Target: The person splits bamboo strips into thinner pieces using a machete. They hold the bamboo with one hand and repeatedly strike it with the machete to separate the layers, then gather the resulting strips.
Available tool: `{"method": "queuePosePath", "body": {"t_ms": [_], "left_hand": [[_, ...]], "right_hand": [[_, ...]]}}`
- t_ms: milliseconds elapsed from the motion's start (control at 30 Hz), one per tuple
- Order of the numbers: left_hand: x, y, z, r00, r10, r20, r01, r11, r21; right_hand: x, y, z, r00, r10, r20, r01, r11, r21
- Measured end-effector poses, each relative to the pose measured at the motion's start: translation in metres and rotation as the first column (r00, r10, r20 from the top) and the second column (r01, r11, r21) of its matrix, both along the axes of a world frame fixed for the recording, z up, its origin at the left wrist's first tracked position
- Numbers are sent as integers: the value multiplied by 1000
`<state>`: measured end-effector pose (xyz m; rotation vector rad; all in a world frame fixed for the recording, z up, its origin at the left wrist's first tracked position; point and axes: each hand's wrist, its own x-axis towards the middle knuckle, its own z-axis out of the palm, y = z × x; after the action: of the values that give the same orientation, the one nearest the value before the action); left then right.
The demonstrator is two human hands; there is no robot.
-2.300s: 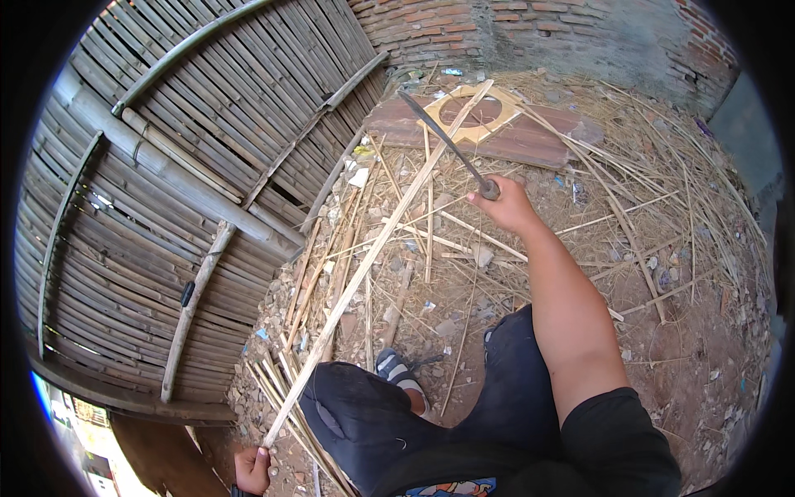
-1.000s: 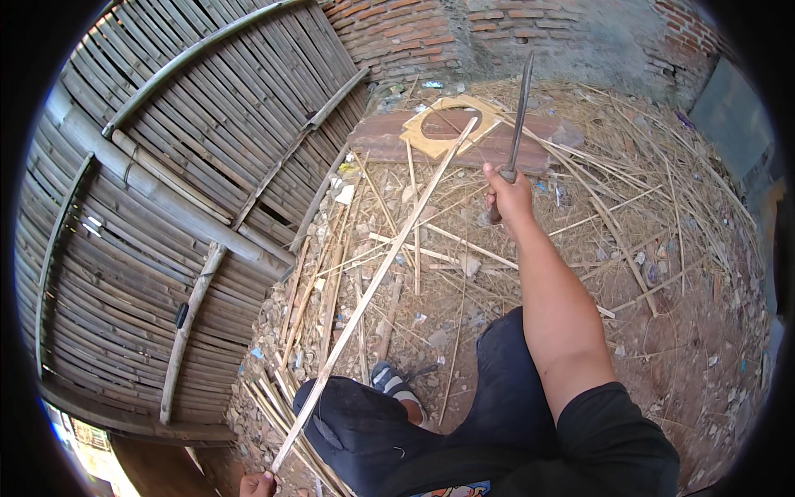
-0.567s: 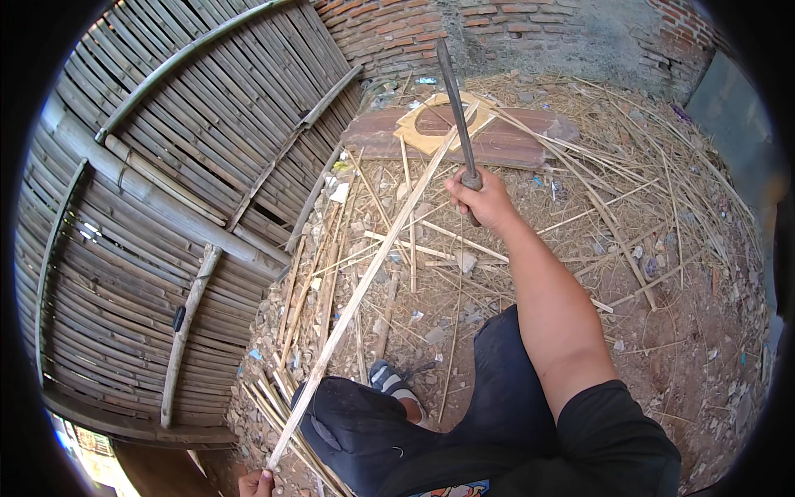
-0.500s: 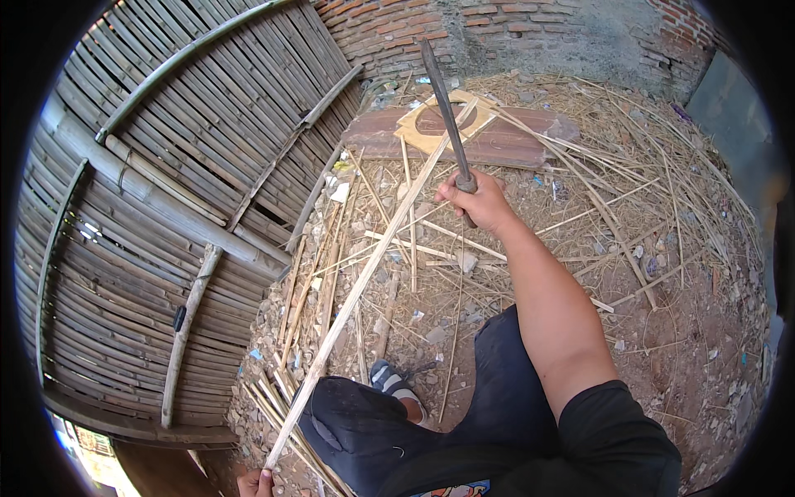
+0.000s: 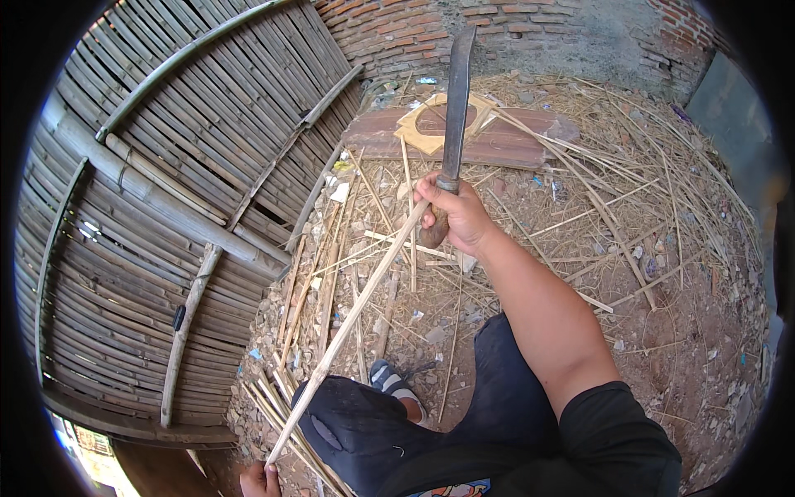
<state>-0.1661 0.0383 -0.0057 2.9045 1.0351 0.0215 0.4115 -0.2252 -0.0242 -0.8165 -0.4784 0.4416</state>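
My right hand [image 5: 457, 217] is closed around the wooden handle of a machete [image 5: 457, 108], its dark blade pointing up and away with the flat side showing. The fingers of that hand also meet the far end of a long pale bamboo strip [image 5: 352, 319]. At the lower left my left hand [image 5: 260, 480], partly cut off by the picture's edge, pinches the strip's near end. The strip slants across, passing over my left knee.
Beyond the machete lies a brown plank [image 5: 522, 132] with a yellow wooden piece [image 5: 414, 137] with a round hole. Bamboo strips [image 5: 613, 224], straw and rubble litter the ground. A bamboo slat wall [image 5: 182, 190] stands left, a brick wall [image 5: 546, 41] behind. More strips [image 5: 281, 410] lie beside my left leg.
The machete has turned to show its flat side, its tip swinging right. The strip's far end, earlier over the yellow piece, is now at my right hand's fingers.
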Motion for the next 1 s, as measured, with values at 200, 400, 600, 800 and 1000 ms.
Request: {"method": "queuePosePath", "body": {"t_ms": [200, 400, 600, 800, 1000], "left_hand": [[63, -32, -1, 917, -338, 210, 225, 876, 427], [135, -58, 10, 891, -380, 248, 272, 885, 376], [136, -64, -15, 889, -198, 412, 259, 961, -97], [146, -93, -17, 905, -201, 374, 294, 933, -209], [130, -85, -38, 887, -43, 459, 165, 959, -229]], "right_hand": [[-34, 15, 17, 999, -50, -4, 50, 999, -20], [-74, 31, 24, 993, 92, 76, -85, 992, -93], [-84, 41, 18, 972, 150, 182, -127, 983, -135], [-97, 42, 22, 963, 199, 182, -165, 969, -185], [-89, 40, 21, 946, 243, 217, -191, 953, -234]]}}
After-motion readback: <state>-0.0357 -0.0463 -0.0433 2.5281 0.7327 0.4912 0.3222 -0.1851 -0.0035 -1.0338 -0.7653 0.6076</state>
